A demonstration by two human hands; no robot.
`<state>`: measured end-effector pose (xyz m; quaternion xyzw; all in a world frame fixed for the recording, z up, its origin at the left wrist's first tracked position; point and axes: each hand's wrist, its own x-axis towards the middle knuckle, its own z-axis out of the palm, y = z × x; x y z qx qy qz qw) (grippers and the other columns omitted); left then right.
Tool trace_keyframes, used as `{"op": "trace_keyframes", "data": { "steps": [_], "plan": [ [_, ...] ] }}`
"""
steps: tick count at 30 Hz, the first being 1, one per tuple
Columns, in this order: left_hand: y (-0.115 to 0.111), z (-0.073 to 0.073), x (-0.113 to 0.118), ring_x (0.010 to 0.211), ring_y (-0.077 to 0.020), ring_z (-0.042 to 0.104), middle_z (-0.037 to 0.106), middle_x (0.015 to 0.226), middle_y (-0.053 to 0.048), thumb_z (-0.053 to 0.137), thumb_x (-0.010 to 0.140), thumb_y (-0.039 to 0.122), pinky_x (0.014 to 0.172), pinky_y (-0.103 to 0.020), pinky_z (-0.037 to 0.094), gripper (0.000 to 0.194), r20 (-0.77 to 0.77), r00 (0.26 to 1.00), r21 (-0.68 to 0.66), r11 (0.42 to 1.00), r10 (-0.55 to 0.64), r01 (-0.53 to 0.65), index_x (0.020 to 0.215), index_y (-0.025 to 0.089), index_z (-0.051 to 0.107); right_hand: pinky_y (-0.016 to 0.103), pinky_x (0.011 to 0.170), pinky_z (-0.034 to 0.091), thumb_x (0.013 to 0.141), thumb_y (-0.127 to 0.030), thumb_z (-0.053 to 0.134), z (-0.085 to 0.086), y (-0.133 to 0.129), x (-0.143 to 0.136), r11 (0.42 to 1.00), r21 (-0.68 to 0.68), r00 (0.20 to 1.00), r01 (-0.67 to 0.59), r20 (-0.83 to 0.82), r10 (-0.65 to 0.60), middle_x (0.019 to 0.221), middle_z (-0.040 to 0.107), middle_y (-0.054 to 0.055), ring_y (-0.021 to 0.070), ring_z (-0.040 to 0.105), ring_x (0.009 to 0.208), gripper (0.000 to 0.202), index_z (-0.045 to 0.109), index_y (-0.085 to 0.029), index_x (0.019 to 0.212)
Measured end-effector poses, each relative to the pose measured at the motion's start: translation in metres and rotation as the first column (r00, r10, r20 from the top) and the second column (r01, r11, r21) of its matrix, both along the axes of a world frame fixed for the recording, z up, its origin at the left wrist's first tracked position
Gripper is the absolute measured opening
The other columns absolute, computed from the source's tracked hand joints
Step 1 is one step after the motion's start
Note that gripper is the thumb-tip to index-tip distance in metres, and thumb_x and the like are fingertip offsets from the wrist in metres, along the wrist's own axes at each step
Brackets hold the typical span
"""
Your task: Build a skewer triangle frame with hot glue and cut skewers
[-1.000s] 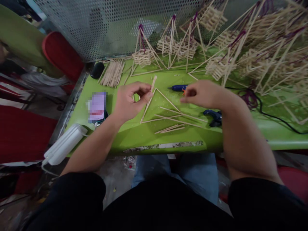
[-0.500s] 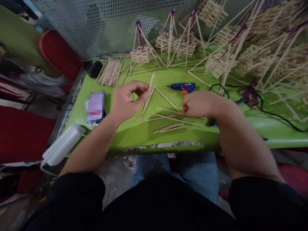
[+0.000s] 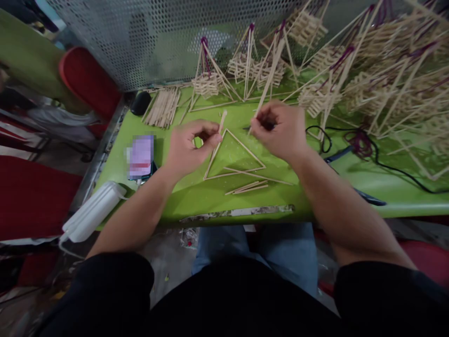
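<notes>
My left hand (image 3: 192,144) pinches a short wooden stick (image 3: 222,121) just above the left side of a stick triangle (image 3: 245,147) that lies flat on the green table (image 3: 189,199). A long thin stick (image 3: 268,84), slanting up and away, is held between the fingertips of my right hand (image 3: 278,128). The blue glue gun is almost wholly hidden behind that hand. One loose stick (image 3: 277,179) crosses the triangle's bottom right, and several short sticks (image 3: 247,187) lie nearer the table's front edge.
Stick pyramids with purple ties (image 3: 206,84) crowd the back and right. A stick bundle (image 3: 163,107), a black mouse-like object (image 3: 140,102), a phone (image 3: 142,157) and a white power strip (image 3: 94,210) are at left. Scissors (image 3: 338,154) and a black cord (image 3: 386,164) lie at right.
My right hand has moved up and left from the triangle's right corner, lifting a long stick off the table. My left hand has barely moved and keeps its stick.
</notes>
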<state>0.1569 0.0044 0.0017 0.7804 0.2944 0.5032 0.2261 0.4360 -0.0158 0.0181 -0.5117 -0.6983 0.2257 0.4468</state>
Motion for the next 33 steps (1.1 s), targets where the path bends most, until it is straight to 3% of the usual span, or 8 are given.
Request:
{"op": "trace_keyframes", "data": {
  "steps": [5, 10, 14, 18, 20, 25, 29, 33],
  "plan": [
    [0.001, -0.001, -0.001, 0.080, -0.0177, 0.078, 0.082, 0.092, -0.005, 0.089, 0.099, 0.047, 0.073, -0.032, 0.066, 0.027, 0.006, 1.000, 0.008, 1.000, 0.006, -0.006, 0.104, 0.022, 0.082, 0.047, 0.105, 0.059, 0.111, -0.042, 0.057, -0.018, 0.026, -0.021, 0.997, -0.023, 0.961, -0.070, 0.266, 0.073, 0.116, 0.082, 0.013, 0.0318, 0.074, 0.105, 0.028, 0.080, -0.028, 0.118],
    [0.000, 0.001, -0.001, 0.079, -0.0177, 0.078, 0.082, 0.093, -0.005, 0.089, 0.100, 0.047, 0.074, -0.033, 0.067, 0.026, 0.013, 1.000, 0.011, 1.000, -0.006, 0.006, 0.105, 0.022, 0.082, 0.046, 0.109, 0.057, 0.112, -0.036, 0.054, -0.020, 0.034, -0.026, 0.995, -0.069, 0.899, -0.073, 0.427, 0.095, 0.120, 0.083, 0.017, 0.0337, 0.076, 0.112, 0.033, 0.083, -0.022, 0.123],
    [-0.001, 0.005, -0.001, 0.077, -0.0178, 0.078, 0.080, 0.089, -0.004, 0.086, 0.103, 0.044, 0.071, -0.032, 0.067, 0.022, 0.024, 0.999, 0.059, 0.997, -0.043, 0.041, 0.103, 0.023, 0.083, 0.049, 0.102, 0.060, 0.111, -0.039, 0.063, -0.029, 0.036, -0.028, 0.998, -0.057, 0.940, -0.029, 0.337, 0.046, 0.115, 0.083, 0.015, 0.0328, 0.076, 0.104, 0.029, 0.079, -0.025, 0.130],
    [-0.002, 0.008, -0.001, 0.077, -0.0171, 0.077, 0.080, 0.088, -0.004, 0.084, 0.104, 0.041, 0.071, -0.031, 0.066, 0.019, 0.014, 0.999, 0.093, 0.995, -0.037, 0.035, 0.100, 0.022, 0.082, 0.047, 0.087, 0.058, 0.097, -0.034, 0.084, -0.040, 0.042, -0.029, 0.997, 0.074, 0.990, 0.007, 0.141, -0.018, 0.092, 0.078, 0.008, 0.0279, 0.072, 0.085, 0.013, 0.079, -0.025, 0.105],
    [-0.001, 0.008, -0.001, 0.076, -0.0170, 0.077, 0.080, 0.088, -0.003, 0.085, 0.103, 0.041, 0.071, -0.031, 0.066, 0.019, 0.008, 1.000, 0.097, 0.995, -0.028, 0.027, 0.100, 0.022, 0.082, 0.045, 0.080, 0.054, 0.094, -0.036, 0.088, -0.042, 0.041, -0.028, 0.994, 0.110, 0.997, -0.008, 0.073, 0.000, 0.084, 0.075, 0.005, 0.0247, 0.067, 0.078, 0.015, 0.077, -0.025, 0.093],
    [0.001, 0.005, -0.002, 0.077, -0.0173, 0.078, 0.082, 0.091, -0.004, 0.084, 0.104, 0.040, 0.072, -0.032, 0.066, 0.018, -0.008, 1.000, 0.105, 0.994, -0.018, 0.018, 0.103, 0.022, 0.083, 0.041, 0.067, 0.046, 0.097, -0.041, 0.081, -0.029, 0.030, -0.025, 0.992, 0.120, 0.999, -0.027, 0.024, 0.024, 0.077, 0.069, 0.003, 0.0209, 0.058, 0.068, 0.017, 0.079, -0.026, 0.090],
    [0.004, 0.003, -0.003, 0.078, -0.0176, 0.078, 0.083, 0.093, -0.004, 0.084, 0.103, 0.040, 0.073, -0.032, 0.067, 0.019, -0.007, 1.000, 0.098, 0.995, -0.023, 0.024, 0.105, 0.021, 0.082, 0.045, 0.080, 0.054, 0.105, -0.048, 0.073, -0.006, 0.030, -0.025, 0.993, 0.120, 0.990, -0.019, 0.144, 0.001, 0.082, 0.070, 0.006, 0.0253, 0.064, 0.078, 0.025, 0.074, -0.027, 0.092],
    [0.006, 0.003, -0.004, 0.076, -0.0172, 0.077, 0.081, 0.089, -0.003, 0.083, 0.102, 0.037, 0.070, -0.031, 0.065, 0.016, -0.009, 1.000, 0.107, 0.994, -0.028, 0.028, 0.103, 0.021, 0.082, 0.049, 0.091, 0.056, 0.111, -0.054, 0.062, 0.014, 0.040, -0.029, 0.993, 0.081, 0.948, -0.086, 0.314, 0.057, 0.084, 0.072, 0.009, 0.0299, 0.068, 0.089, 0.033, 0.071, -0.029, 0.092]
  ]
}}
